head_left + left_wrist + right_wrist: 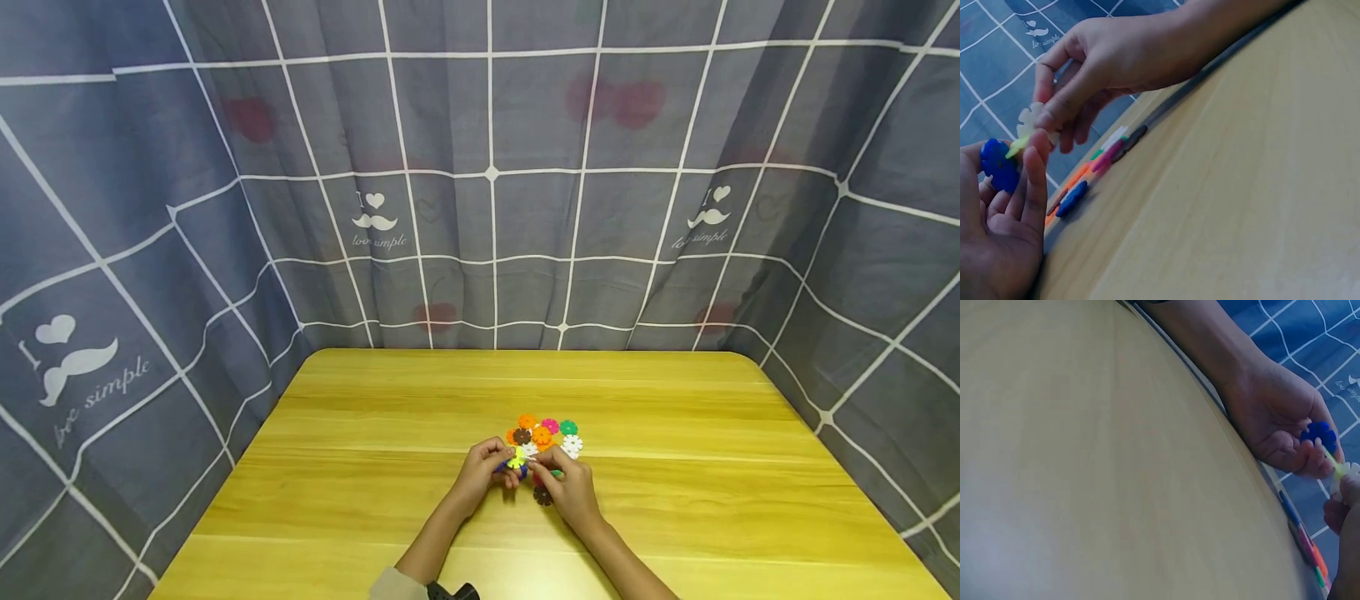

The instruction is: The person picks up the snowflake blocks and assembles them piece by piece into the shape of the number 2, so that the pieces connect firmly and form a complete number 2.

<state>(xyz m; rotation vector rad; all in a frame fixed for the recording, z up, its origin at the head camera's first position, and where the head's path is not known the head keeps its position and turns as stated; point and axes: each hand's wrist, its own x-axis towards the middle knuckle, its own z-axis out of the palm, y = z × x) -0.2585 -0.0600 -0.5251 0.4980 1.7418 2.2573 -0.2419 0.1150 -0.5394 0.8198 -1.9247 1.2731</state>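
Observation:
My left hand [474,477] pinches a blue snowflake disc [1000,166] with a yellow-green disc [517,459] joined to it. Between the thumb and fingers of my right hand [576,493] is a white snowflake disc [1025,121]. Its notched edge meets the yellow-green disc; whether the slots are interlocked cannot be told. Both hands are close together just above the table, and the fingers partly cover the discs. In the right wrist view, the blue disc [1319,435] shows at the left fingertips.
Several loose discs lie flat behind and beside the hands, including an orange one [542,436], a pink one [551,426], a green one [568,427] and a dark brown one [543,496]. A grey checked curtain [450,208] surrounds the wooden table [360,433].

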